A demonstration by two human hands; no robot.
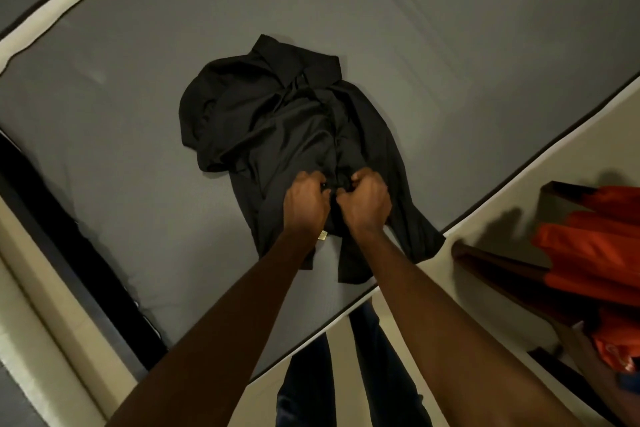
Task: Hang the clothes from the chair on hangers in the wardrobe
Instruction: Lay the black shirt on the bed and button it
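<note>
Both hands, left hand (305,204) & right hand (365,205), grip black shirt (277,121) front on grey mattress (450,45).

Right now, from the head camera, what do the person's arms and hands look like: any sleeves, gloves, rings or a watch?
Both forearms are bare right up to the frame edge: no sleeves, gloves, watch or bands show. The left hand and right hand are bare too, with no rings visible on the fingers that show. Below the arms, dark blue trousers are worn.
</note>
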